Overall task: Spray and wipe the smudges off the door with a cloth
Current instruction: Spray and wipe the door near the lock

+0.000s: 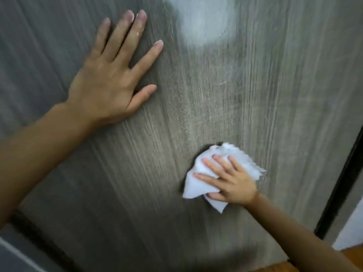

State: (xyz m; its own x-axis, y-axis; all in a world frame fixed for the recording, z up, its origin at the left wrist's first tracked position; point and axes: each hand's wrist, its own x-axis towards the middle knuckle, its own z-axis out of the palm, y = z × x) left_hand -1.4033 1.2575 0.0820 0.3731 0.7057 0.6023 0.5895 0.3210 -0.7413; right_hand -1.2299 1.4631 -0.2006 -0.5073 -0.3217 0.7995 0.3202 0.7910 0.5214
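Note:
A grey wood-grain door (206,107) fills the view. My left hand (112,75) lies flat on it at the upper left, fingers spread and straight. Lower right, my right hand (229,179) presses a crumpled white cloth (198,183) against the door, fingers spread over it and the thumb tucked under its lower edge. A pale, bright patch (204,22) shows on the door near the top, above the cloth. No spray bottle is in view.
A black strip (341,183) runs down the door's right edge. Beyond it are a white surface (351,230) and a bit of wooden floor (353,254) at the lower right. A dark frame edge (39,238) crosses the lower left.

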